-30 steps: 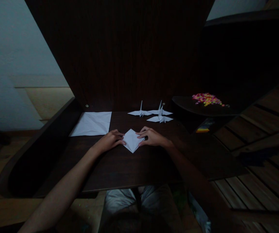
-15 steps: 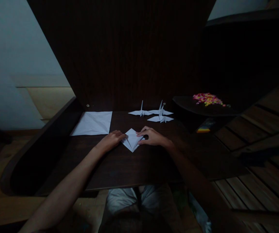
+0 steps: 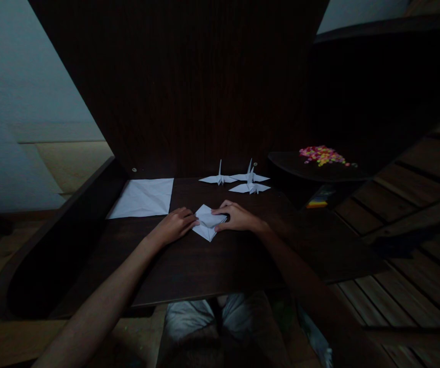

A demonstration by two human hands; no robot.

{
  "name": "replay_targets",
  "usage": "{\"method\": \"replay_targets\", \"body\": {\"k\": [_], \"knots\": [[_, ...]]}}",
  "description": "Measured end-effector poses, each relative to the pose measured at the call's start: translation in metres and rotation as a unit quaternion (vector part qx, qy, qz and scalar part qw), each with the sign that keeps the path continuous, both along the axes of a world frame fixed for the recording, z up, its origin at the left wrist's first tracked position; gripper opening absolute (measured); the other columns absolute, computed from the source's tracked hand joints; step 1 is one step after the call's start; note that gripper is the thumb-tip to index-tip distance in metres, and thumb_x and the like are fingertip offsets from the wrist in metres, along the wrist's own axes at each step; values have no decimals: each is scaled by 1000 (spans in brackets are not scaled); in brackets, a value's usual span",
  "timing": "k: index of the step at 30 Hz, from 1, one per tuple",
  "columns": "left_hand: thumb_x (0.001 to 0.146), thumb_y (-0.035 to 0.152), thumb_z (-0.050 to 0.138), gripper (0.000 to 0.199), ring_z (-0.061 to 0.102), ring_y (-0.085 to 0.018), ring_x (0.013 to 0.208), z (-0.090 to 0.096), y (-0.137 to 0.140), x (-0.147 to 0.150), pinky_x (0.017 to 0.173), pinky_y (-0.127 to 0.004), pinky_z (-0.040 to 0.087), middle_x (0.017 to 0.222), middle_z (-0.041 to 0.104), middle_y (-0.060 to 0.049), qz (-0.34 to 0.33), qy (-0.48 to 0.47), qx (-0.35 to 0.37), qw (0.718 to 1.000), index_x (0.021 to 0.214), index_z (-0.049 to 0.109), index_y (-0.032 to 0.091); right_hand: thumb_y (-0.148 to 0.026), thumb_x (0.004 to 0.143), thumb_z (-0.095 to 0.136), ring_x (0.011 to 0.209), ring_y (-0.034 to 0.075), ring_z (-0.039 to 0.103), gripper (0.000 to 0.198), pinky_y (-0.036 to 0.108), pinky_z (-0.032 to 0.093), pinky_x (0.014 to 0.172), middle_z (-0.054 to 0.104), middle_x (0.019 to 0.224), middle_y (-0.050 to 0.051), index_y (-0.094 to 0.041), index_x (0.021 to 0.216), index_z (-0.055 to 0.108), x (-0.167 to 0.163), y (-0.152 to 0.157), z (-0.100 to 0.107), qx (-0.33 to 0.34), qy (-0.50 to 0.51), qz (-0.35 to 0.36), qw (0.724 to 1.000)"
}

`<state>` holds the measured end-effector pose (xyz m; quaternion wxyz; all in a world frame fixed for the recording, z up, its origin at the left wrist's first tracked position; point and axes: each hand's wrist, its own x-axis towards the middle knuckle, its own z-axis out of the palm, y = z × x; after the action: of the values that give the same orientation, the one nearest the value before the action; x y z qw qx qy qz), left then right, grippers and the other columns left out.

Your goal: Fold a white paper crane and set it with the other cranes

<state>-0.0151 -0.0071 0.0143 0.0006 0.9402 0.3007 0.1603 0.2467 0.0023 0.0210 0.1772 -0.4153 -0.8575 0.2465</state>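
Note:
A diamond of folded white paper lies on the dark wooden desk in front of me, one corner pointing toward me. My left hand rests at its left corner, fingers together and tips on the paper. From the right, my right hand grips the other corner, index finger on top and thumb lower down at the edge. Just beyond are several white paper cranes, standing close together with wings spread. A creased white paper sheet lies flat to the left, past my left hand.
A small rounded shelf at the right carries a heap of colourful little pieces. An object with a rainbow-striped edge sits beneath it. The desk has a raised side panel on the left and a tall back panel.
The folded paper's near flaps have shifted, so its lower part shows a different crease pattern. Both hands stay on it, with slight finger movement. The whole view has tilted a little.

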Motion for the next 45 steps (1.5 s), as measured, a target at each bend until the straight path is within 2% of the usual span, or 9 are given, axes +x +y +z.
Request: {"method": "replay_targets", "body": {"k": [6, 11, 13, 17, 21, 26, 31, 40, 45], "knots": [[99, 31, 33, 34, 57, -18, 73, 2, -3, 3, 73, -32, 48, 78, 61, -8, 44, -12, -9, 999, 85, 59, 15, -46, 78, 68, 95, 20, 59, 48, 31, 45, 86, 62, 102, 9, -18, 117, 66, -1, 0, 2, 7, 5, 7, 1000], [94, 31, 41, 23, 62, -19, 77, 4, -8, 7, 74, -31, 50, 85, 64, -8, 92, -70, -76, 990, 96, 58, 16, -36, 86, 59, 91, 20, 58, 35, 30, 45, 80, 66, 97, 10, -14, 112, 67, -7, 0, -2, 48, -11, 9, 999], [88, 26, 48, 22, 63, -20, 84, 5, -8, 9, 77, -31, 51, 95, 66, -8, 96, -103, -111, 984, 105, 57, 16, -29, 86, 59, 89, 19, 59, 29, 30, 44, 80, 68, 97, 10, -14, 110, 68, -11, 0, -3, 67, -9, -1, 998], [76, 17, 55, 37, 63, -22, 92, 5, -8, 15, 85, -34, 50, 106, 67, -8, 108, -120, -146, 976, 114, 57, 15, -21, 83, 61, 86, 18, 60, 21, 29, 44, 81, 70, 95, 8, -15, 102, 70, -18, -2, -3, 83, 0, -24, 996], [80, 20, 53, 33, 64, -23, 94, 6, -9, 19, 85, -34, 49, 104, 69, -9, 140, -131, -160, 968, 112, 59, 15, -23, 84, 58, 86, 18, 62, 22, 27, 44, 80, 70, 97, 9, -14, 101, 69, -24, -5, 0, 67, 12, -43, 997], [83, 25, 52, 30, 66, -23, 82, 6, -10, 21, 77, -33, 51, 96, 70, -9, 198, -138, -172, 955, 111, 60, 14, -22, 83, 57, 81, 19, 63, 22, 28, 45, 76, 70, 94, 10, -10, 99, 67, -30, -6, 0, 45, -8, -90, 995], [79, 20, 53, 26, 67, -23, 79, 5, -8, 22, 74, -33, 52, 93, 70, -8, 231, -143, -172, 947, 103, 62, 15, -16, 77, 59, 91, 22, 62, 22, 28, 45, 83, 68, 100, 12, -10, 97, 65, -35, -3, -3, 53, -22, -116, 992], [76, 17, 54, 27, 67, -21, 79, 5, -9, 24, 75, -31, 53, 93, 71, -5, 236, -177, -191, 936, 101, 62, 17, -14, 64, 66, 72, 17, 64, 24, 22, 47, 60, 71, 83, 4, -14, 88, 67, -35, -3, -1, -35, 47, -143, 988], [77, 19, 54, 28, 68, -21, 82, 3, -9, 23, 77, -32, 54, 94, 71, -5, 214, -188, -202, 937, 104, 61, 17, -16, 71, 62, 53, 14, 63, 18, 20, 48, 44, 71, 74, 4, -13, 89, 66, -35, -5, -5, -170, 115, -150, 967]]}}
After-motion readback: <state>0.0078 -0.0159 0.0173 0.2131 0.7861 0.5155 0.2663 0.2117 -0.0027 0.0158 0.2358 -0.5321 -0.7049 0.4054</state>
